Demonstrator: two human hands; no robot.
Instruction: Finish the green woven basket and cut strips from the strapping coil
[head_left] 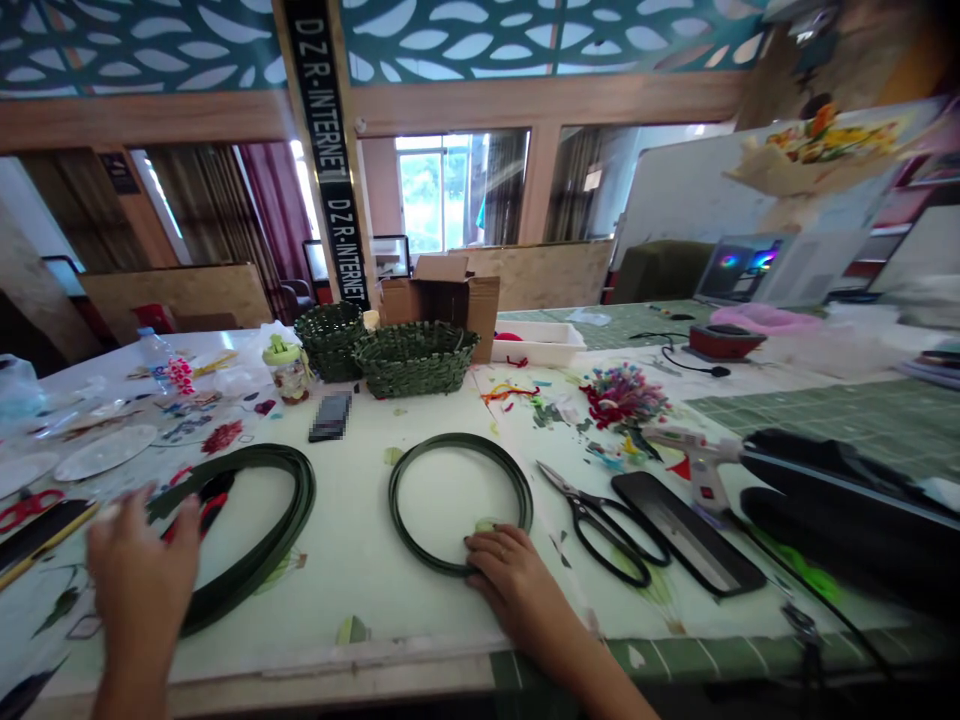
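Right hand on strap coil; woven baskets beyond.

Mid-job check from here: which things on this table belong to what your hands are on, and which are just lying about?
In use: right hand resting on the green strip ring; left hand near the larger dark green strip coil.
Lying about: black scissors, hot glue gun, woven green baskets, cardboard box.

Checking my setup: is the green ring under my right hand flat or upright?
Flat: the ring lies on the tabletop, the right hand on its edge.
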